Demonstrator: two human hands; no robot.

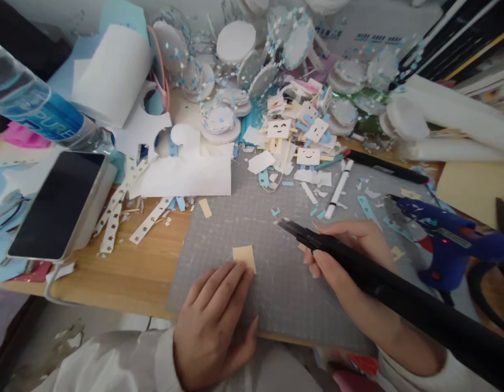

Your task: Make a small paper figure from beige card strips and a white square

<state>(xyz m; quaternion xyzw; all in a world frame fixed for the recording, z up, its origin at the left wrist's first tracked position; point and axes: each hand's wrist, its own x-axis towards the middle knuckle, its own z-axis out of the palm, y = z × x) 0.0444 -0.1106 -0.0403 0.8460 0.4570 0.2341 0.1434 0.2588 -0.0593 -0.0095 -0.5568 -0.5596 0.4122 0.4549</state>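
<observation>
My left hand point(213, 321) lies flat on the grey cutting mat point(256, 228), fingers stretched out, fingertips touching a small tan paper rectangle point(244, 257). My right hand point(344, 253) is wrapped round a long black tool point(358, 267) whose pointed tip aims left, ending just right of the tan piece. A tiny tan scrap shows under the right fingers.
A blue glue gun point(452, 239) lies right of the mat. A white marker point(337, 190) and a black pen point(382, 166) lie behind. Small paper face squares point(278, 129) and white foam discs point(235, 41) pile at the back. Phone point(56, 204), water bottle point(40, 111) and punched paper strips sit left.
</observation>
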